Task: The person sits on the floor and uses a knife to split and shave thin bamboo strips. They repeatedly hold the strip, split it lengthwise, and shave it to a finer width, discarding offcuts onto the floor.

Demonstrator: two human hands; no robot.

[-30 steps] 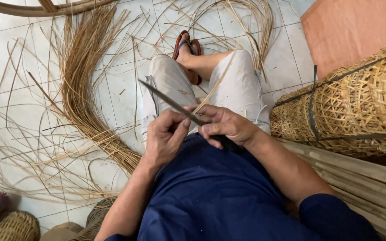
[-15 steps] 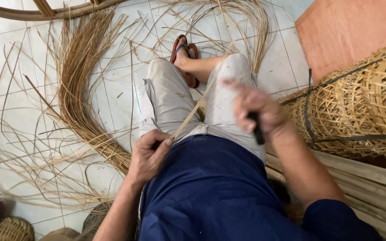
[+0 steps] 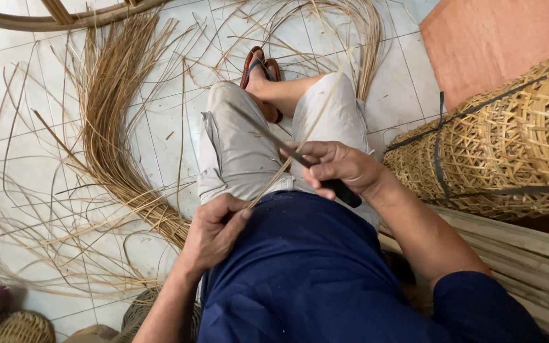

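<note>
Right hand [image 3: 341, 166] back from far right, fist clenched on dark-handled long metal knife [image 3: 300, 159], blade again on thin pale rattan strip [image 3: 287, 166]; left hand [image 3: 214, 232] pinches strip's near end over lap. Shaving stroke restarting.

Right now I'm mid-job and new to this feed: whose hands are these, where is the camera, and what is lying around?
There is no machine: the one view comes from a camera on a seated person's head, looking down at their lap. The left hand pinches a thin cane strip. The right hand grips a knife, blade laid against that strip. On the tiled floor lies a bundle of strips. To the right lie stacked woven baskets.
</note>
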